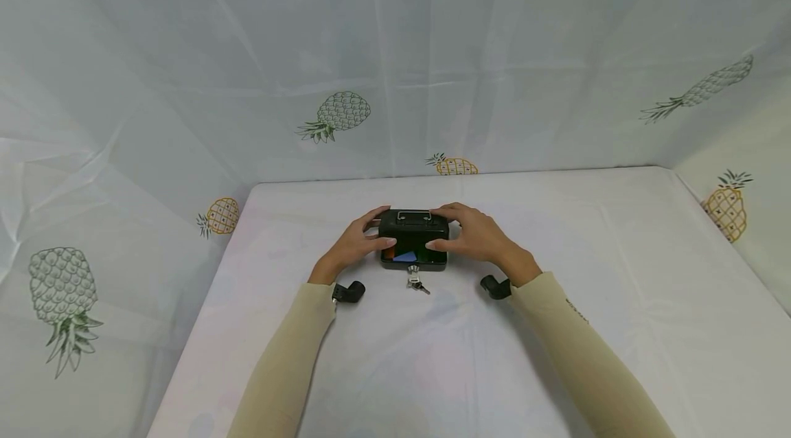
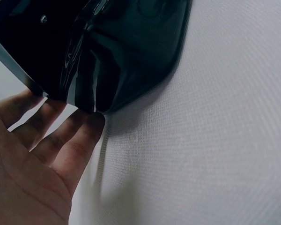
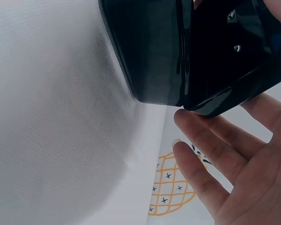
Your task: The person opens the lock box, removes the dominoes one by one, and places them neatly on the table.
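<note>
A small black metal cash box (image 1: 435,266) stands at the middle of the table with its lid (image 1: 413,235) partly raised. A wire handle (image 1: 414,216) sits on top of the lid. My left hand (image 1: 353,246) holds the lid's left end, thumb in front and fingers behind. On the other end my right hand (image 1: 478,235) does the same, its fingertips near the hinge edge in the right wrist view. Through the gap show a blue piece (image 1: 404,257) and an orange-red piece (image 1: 389,252), kinds unclear. Keys (image 1: 415,281) hang at the front lock.
A white cloth covers the table (image 1: 408,355), whose far edge meets a hanging white curtain (image 1: 525,81) printed with pineapples. Black wrist devices (image 1: 349,292) sit at both wrists, below long beige sleeves.
</note>
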### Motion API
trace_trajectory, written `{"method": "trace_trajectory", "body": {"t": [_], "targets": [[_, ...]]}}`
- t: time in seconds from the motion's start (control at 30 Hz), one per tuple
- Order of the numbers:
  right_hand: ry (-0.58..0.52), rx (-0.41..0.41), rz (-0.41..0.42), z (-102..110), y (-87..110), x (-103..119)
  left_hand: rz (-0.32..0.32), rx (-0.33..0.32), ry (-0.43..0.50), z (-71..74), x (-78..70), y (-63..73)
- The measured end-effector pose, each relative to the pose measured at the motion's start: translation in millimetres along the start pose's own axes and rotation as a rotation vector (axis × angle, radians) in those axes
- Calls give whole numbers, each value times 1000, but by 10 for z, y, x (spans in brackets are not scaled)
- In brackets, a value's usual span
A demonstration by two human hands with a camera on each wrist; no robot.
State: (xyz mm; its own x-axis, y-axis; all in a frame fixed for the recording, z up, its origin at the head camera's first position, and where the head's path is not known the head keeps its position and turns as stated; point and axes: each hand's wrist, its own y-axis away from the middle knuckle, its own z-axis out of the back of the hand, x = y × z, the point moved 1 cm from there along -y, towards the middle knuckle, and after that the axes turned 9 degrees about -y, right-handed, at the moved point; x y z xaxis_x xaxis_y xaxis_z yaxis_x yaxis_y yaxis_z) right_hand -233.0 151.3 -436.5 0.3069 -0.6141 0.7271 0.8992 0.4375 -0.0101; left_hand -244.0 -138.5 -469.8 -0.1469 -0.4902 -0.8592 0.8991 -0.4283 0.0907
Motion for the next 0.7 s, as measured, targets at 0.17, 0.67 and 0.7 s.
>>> {"method": "trace_trajectory", "body": {"t": [0.17,0.67,0.7], "targets": [[-1,-5,1,-1,2,-1,4,-3,-2,-4,-22,5],[-24,-7,0,2,3,-6,34,-23,-39,-7,-18,-5],[-24,-7,1,2,3,-6,35,-23,-38,-8,-23,-4]]}}
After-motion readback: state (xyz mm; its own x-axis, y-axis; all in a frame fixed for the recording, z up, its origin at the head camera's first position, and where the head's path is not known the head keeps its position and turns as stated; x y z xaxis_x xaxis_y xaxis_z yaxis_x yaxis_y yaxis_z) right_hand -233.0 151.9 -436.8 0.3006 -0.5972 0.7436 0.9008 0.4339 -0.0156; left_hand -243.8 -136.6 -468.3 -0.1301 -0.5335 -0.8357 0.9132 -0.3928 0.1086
